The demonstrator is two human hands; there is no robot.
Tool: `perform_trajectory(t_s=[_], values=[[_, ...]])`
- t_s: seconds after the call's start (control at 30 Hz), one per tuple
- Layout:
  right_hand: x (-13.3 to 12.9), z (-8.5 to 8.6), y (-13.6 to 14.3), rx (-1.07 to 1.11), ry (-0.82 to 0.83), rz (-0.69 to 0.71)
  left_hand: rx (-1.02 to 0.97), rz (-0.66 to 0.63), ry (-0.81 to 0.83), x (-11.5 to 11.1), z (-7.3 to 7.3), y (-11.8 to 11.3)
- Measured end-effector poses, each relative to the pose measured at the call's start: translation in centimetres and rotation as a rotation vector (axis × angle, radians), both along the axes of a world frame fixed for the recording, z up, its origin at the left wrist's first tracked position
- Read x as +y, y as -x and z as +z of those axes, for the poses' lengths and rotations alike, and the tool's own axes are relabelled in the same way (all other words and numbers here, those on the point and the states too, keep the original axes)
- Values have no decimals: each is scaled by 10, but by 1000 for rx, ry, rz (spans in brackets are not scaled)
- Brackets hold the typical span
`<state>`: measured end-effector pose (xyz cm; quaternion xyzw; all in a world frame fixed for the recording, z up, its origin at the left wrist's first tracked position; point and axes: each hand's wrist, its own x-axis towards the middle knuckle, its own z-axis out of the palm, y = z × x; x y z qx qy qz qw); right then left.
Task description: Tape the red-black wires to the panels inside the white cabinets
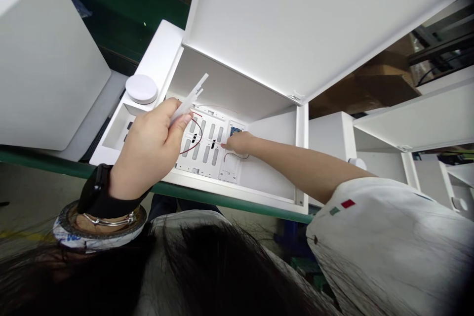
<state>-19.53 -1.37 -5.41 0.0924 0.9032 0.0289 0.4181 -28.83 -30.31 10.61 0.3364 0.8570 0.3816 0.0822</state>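
The left hand (150, 140) has its grip closed around a few white strips (193, 94), held above the open white cabinet (237, 191) on the green counter (237, 203). Inside, the right hand (239, 142) reaches over the slotted panel (201, 165) beside a blue circuit board (234, 130); what its grip holds, I cannot tell.

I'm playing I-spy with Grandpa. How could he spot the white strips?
Look for the white box with the raised lid. Over it, find the left hand, with a black watch. The white strips stick out of its grip, straight, unlike the curved wire nearby.
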Motion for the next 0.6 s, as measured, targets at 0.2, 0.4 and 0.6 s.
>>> perform_trajectory(t_s=[0.2, 0.4, 0.6], values=[[-10, 8, 13, -23, -9, 113, -6, -17, 6, 1, 2, 1], [-26, -1, 16, -60, 37, 232, 15, -5, 40, 1, 3, 0], [-18, 4, 1, -132, 113, 69, 19, 3, 45, 2, 2, 0]])
